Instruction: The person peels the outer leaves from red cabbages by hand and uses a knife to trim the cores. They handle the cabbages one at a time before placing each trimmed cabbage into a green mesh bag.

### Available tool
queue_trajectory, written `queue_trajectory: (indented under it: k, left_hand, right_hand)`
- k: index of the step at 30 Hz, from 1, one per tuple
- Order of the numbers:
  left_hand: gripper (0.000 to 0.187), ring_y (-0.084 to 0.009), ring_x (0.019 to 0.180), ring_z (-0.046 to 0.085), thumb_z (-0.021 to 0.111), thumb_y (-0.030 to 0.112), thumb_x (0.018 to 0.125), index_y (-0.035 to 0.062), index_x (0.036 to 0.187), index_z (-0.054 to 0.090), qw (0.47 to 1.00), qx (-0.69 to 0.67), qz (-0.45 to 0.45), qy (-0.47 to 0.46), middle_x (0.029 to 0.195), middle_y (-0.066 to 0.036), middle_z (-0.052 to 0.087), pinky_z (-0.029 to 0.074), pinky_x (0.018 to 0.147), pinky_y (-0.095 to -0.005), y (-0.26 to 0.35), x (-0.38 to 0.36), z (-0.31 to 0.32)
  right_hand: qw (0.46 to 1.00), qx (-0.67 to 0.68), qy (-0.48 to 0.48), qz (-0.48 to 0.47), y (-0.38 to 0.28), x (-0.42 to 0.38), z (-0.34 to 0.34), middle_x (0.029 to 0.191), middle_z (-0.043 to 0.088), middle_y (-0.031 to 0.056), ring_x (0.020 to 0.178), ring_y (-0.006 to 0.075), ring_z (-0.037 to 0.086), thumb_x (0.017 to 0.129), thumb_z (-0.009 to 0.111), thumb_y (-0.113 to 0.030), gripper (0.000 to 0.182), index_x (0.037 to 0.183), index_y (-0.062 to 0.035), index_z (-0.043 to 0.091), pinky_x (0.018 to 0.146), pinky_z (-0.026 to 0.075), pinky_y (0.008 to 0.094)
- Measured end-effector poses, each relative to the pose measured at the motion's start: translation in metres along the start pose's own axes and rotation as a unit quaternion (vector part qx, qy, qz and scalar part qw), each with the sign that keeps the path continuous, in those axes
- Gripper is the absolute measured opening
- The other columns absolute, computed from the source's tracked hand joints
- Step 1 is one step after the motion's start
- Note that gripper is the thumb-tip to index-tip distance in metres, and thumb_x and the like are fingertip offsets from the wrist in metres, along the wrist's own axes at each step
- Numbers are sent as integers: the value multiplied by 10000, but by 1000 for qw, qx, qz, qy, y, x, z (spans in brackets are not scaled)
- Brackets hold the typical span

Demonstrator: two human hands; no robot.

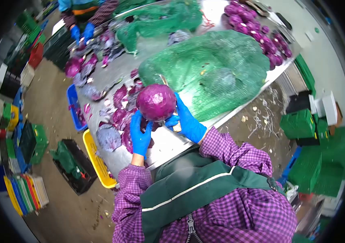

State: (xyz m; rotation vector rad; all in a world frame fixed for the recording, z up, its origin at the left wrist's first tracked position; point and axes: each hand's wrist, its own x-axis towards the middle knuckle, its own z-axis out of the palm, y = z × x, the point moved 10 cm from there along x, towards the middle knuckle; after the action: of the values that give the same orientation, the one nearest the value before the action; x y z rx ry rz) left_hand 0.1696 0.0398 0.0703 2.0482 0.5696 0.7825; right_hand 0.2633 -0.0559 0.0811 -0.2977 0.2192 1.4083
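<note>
A peeled red cabbage [156, 103], round and shiny purple, is held up over the near edge of the metal table. My left hand [141, 137], in a blue glove, grips it from below on the left. On its right side rests the thumb side of my right hand [189, 121], also gloved in blue. Curled fingers of that hand close around a tan, handle-like piece [177, 127]; the rest of it is hidden. Loose purple leaves [119, 115] lie left of the cabbage, with an unpeeled, greyish cabbage [109, 138] nearer me.
A green net sack [225, 77] covers the table's middle, with cabbage showing through. Several peeled cabbages [245, 20] are piled at the far right. Blue [73, 109] and yellow [95, 160] crates stand along the left edge. A co-worker's gloved hands [82, 33] work at far left.
</note>
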Motion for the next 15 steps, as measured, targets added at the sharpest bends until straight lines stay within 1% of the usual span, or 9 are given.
queue_trajectory:
  k: [1,3,4,7,8,10,12,14,15]
  left_hand:
    - [627,-382,1266,389,718,257,770,102,1326,471,992,114,48,-26,1353,-198,439,298,1049,-462,-7,4,15]
    - [662,-378,1309,328,712,347,758,160,1342,463,966,250,14,-59,1405,-190,379,229,1066,-525,-47,-1,31]
    - [692,-364,1317,328,695,400,755,193,1364,439,960,269,-29,-72,1423,-182,357,210,1058,-562,-68,-3,30]
    - [714,-339,1357,268,671,340,775,215,1411,373,940,330,-21,-82,1462,-166,301,152,1075,-564,-89,-12,9]
    - [685,-361,1305,343,666,302,776,184,1394,395,917,394,-27,-59,1430,-182,343,243,1062,-520,-85,-13,-5]
    - [661,-389,1226,429,640,301,806,124,1391,388,911,412,-25,-17,1360,-208,433,348,1021,-461,-89,-9,-43]
    - [647,-395,1232,419,609,356,838,114,1393,381,893,439,-87,44,1361,-223,425,348,1025,-472,-144,-25,-91]
    - [639,-397,1219,435,661,324,800,99,1356,441,836,469,-280,50,1342,-243,443,350,1027,-463,-152,-33,-123]
    - [611,-392,1207,448,683,294,782,44,1305,489,838,452,-286,107,1303,-247,481,354,1025,-448,-149,-31,-132]
  right_hand:
    - [1000,2,2,-15,-11,-7,0,619,490,-24,393,58,328,888,528,-522,398,1020,-151,584,362,289,190]
    - [990,128,-48,42,-22,-22,11,588,473,-20,397,62,345,867,549,-535,421,990,-133,588,363,287,187]
    - [990,111,-69,52,-34,-25,6,545,407,-11,409,77,360,824,577,-580,501,961,-99,565,374,293,214]
    - [988,134,-72,13,-85,-32,-4,583,465,-16,404,67,359,824,585,-567,488,963,-99,592,363,295,203]
    - [986,141,-92,-8,-106,-33,-11,582,465,-15,408,68,366,823,583,-570,504,994,-96,585,364,299,208]
    - [983,142,-113,-20,-145,-47,-5,583,467,-12,409,68,369,822,581,-573,515,1010,-94,582,366,300,207]
    - [978,147,-141,-49,-186,-65,-4,600,485,5,416,66,380,829,572,-571,554,1086,-80,565,373,311,206]
    - [975,140,-155,-80,-225,-80,-20,606,491,12,414,66,380,837,559,-569,577,1131,-74,543,370,314,208]
    - [972,130,-164,-103,-247,-88,-25,611,497,18,412,65,379,846,546,-567,601,1177,-67,520,367,317,209]
